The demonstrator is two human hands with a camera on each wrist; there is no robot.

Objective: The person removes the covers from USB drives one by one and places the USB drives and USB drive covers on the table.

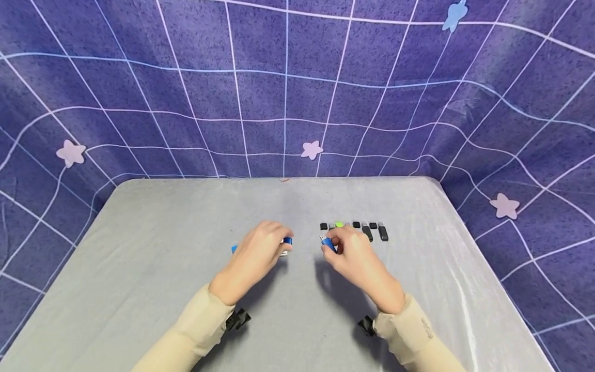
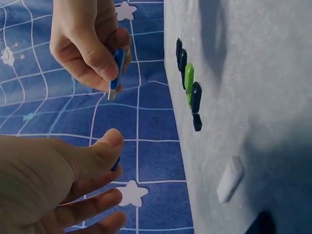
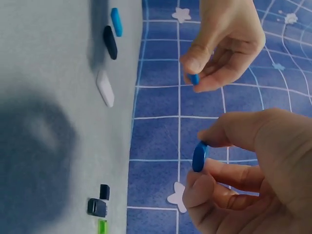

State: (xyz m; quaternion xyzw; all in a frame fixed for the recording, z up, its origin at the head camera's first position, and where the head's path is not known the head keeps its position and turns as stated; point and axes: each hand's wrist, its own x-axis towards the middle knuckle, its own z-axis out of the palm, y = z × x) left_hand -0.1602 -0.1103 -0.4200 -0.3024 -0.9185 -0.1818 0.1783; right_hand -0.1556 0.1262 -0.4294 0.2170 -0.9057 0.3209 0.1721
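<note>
My right hand [image 1: 360, 258] pinches a blue USB stick [image 1: 329, 243] between thumb and fingers, and its bare metal plug [image 2: 111, 93] shows in the left wrist view. To its left, my left hand [image 1: 257, 245] pinches a small blue cap [image 1: 287, 241], mostly covered by the fingertips in the wrist views. Cap and stick are apart, both held above the table. Under and beside the left hand lie a white USB stick [image 3: 105, 88], a black one [image 3: 110, 43] and a light blue one [image 3: 116, 22].
Beyond the right hand, a row of black USB sticks [image 1: 383, 232] with black caps [image 1: 324, 226] and a bright green cap [image 1: 339, 225] lies on the grey-covered table [image 1: 176, 222]. A purple grid-patterned curtain [image 1: 260, 98] hangs along the back and sides.
</note>
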